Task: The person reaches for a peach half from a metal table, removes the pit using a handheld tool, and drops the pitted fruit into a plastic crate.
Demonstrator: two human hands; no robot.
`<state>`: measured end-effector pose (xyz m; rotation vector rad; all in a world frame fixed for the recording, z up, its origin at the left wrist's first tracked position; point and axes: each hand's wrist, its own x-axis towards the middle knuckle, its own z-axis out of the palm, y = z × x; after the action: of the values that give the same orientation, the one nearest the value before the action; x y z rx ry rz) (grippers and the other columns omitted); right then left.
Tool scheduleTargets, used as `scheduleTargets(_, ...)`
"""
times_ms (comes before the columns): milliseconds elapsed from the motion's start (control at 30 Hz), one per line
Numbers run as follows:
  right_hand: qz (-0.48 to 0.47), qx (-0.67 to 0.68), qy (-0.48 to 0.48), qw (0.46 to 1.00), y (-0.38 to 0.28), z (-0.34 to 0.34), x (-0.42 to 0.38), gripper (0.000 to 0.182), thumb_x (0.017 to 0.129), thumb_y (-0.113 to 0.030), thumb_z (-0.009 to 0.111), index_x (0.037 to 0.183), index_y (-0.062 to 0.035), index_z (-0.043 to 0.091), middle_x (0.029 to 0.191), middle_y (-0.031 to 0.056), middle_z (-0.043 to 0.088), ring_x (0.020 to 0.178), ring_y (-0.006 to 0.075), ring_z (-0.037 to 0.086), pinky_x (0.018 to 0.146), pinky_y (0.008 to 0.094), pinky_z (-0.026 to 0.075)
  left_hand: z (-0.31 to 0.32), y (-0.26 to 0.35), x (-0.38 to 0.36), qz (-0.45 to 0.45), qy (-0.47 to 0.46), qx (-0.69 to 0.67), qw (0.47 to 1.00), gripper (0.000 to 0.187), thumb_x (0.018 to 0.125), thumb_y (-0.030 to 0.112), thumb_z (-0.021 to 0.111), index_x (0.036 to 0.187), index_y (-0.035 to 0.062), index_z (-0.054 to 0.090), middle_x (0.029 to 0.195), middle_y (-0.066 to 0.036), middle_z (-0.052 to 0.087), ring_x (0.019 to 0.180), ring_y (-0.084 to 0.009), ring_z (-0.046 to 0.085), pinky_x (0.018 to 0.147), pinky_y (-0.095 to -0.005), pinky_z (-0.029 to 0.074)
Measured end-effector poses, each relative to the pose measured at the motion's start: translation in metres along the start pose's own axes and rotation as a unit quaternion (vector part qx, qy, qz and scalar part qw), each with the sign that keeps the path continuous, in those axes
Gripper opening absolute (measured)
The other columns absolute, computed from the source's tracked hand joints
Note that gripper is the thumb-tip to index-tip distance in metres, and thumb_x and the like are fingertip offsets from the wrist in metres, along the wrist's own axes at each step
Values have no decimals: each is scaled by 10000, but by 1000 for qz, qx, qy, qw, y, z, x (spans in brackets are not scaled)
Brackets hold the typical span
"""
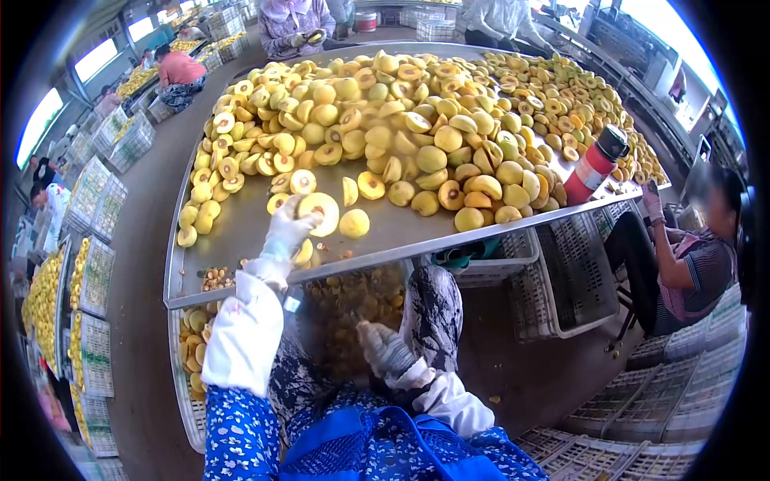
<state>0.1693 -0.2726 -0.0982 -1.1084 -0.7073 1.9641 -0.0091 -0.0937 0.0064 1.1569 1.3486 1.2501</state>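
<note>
At the near edge of the metal desk (241, 240), the left hand (287, 232), gloved in white, reaches up over the rim with its fingers curled onto a peach half (321, 210) lying cut face up. The grip looks partly closed around the fruit's near side; whether the half is lifted clear of the surface cannot be told. A second loose half (354, 223) lies just beside it, and the main heap of halved yellow peaches (385, 120) covers the desk beyond.

The right hand (383, 349), also gloved, is held low below the desk edge near the lap. Its fingers appear closed, but what they grip, if anything, cannot be told.

Handling judgement: the peach half is likely light, soft-fleshed and wet on the cut face, so slippery against a glove and easily bruised. Best hold is across the rounded skin side with thumb at the rim, avoiding pressure on the pit cavity.

A red bottle (592, 167) stands at the desk's right corner, where a seated person (690, 272) works.
</note>
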Motion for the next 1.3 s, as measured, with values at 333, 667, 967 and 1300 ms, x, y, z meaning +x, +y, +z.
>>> scheduleTargets(333,-447,-434,22,782,-63,26,-12,167,916,-188,510,898,-34,571,755,204,601,676,367,600,543,438,453,-18,-33,-107,-161,-53,-536,827,573,889,495,436,1049,-41,560,922,-239,626,781,-378,634,666,-450,556)
scheduleTargets(667,-368,-680,10,634,-30,39,6,343,925,-238,417,1199,-61,523,956,256,591,627,356,603,534,462,476,-4,-60,-135,-92,-24,-479,873,543,918,494,419,1030,-19,559,859,-205,634,674,-346,646,598,-402,566)
scheduleTargets(967,-313,-587,28,746,-6,41,13,410,939,-354,399,1079,-1,554,716,251,591,609,392,590,539,487,463,1,-72,-153,-52,27,-446,893,535,918,490,410,1064,-2,562,855,-199,636,660,-328,640,617,-394,558)
scheduleTargets(1300,-253,-461,-79,847,-20,28,2,347,952,-276,420,1169,-31,537,895,196,620,760,319,624,663,370,479,2,-87,-156,1,44,-318,947,513,943,452,407,970,-34,570,843,-170,644,711,-218,641,625,-273,539)
